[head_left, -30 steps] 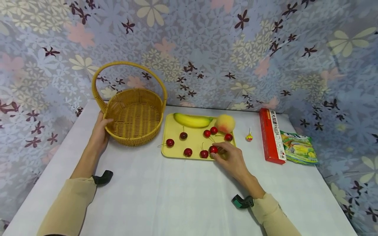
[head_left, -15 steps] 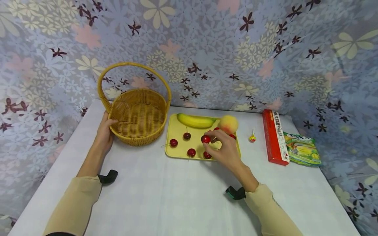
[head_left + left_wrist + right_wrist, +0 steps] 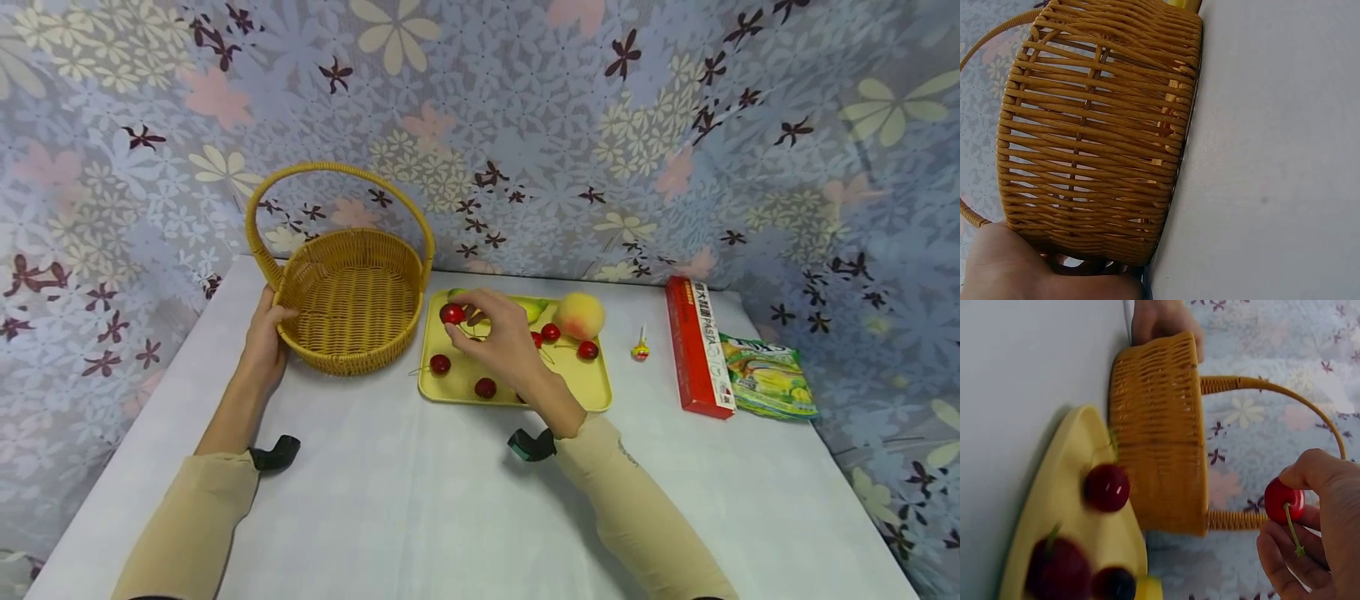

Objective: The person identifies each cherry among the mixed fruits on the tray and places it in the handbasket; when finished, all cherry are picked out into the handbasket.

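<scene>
A red cherry (image 3: 452, 313) with a green stem is pinched between the thumb and fingers of my right hand (image 3: 501, 333), raised above the tray's left part. My left hand (image 3: 264, 336) grips the left side of a brown wicker basket (image 3: 348, 358), thumb over the rim. Bare weave shows inside the basket in the head view. On the yellow tray (image 3: 592, 387) lie several more cherries, among them a dark red one (image 3: 485, 387), plus a peach (image 3: 580, 316) and a banana (image 3: 536, 308) partly hidden behind my right hand.
Right of the tray lies a lollipop (image 3: 640, 348). Farther right are a red pasta box (image 3: 697, 350) and a green-yellow packet (image 3: 767, 375). The basket's tall handle (image 3: 341, 168) arches upward. A flowered cloth (image 3: 480, 125) rises behind the white table (image 3: 390, 500).
My right hand has lifted the cherry from the tray's front right and carried it left toward the basket. My left hand stays on the basket. The view has shifted slightly.
</scene>
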Demonstrator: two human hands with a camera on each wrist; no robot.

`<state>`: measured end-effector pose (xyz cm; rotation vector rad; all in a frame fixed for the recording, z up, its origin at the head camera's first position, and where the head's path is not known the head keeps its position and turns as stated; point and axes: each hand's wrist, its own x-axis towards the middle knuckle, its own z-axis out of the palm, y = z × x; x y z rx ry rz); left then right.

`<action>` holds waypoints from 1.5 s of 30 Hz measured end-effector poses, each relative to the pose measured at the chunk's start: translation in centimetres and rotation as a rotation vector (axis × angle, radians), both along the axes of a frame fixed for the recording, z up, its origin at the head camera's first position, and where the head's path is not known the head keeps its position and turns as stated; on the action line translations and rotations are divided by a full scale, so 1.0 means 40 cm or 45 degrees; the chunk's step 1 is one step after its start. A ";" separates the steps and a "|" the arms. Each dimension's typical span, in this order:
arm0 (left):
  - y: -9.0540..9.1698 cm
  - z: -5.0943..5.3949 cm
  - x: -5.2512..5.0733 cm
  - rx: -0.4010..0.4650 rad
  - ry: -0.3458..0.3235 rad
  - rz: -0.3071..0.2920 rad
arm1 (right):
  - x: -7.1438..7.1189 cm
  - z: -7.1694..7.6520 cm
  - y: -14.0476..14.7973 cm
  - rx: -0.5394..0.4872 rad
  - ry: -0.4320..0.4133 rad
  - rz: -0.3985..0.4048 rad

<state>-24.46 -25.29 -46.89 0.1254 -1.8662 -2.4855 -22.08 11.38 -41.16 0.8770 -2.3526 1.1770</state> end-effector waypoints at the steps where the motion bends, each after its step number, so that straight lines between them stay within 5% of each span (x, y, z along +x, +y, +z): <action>1: 0.001 -0.001 0.000 0.001 -0.001 0.004 | -0.006 0.004 -0.016 0.005 0.010 0.009; 6: 0.000 -0.005 0.001 -0.017 -0.013 0.010 | -0.029 0.014 -0.093 0.024 0.038 0.032; 11: 0.001 -0.007 -0.005 -0.020 -0.014 0.028 | -0.041 0.016 -0.156 0.049 -0.022 0.105; 16: 0.009 -0.017 -0.007 -0.049 0.007 0.043 | -0.045 0.013 -0.172 0.168 -0.094 0.071; 24: 0.014 -0.021 -0.006 -0.093 0.039 0.056 | -0.023 -0.010 -0.080 0.133 -0.157 0.073; 37: 0.006 -0.019 -0.004 -0.089 0.042 0.049 | 0.008 -0.069 0.108 0.101 -0.216 -0.202; 45: 0.000 -0.017 -0.004 -0.081 0.049 0.042 | -0.007 -0.099 0.117 0.228 -0.364 -0.122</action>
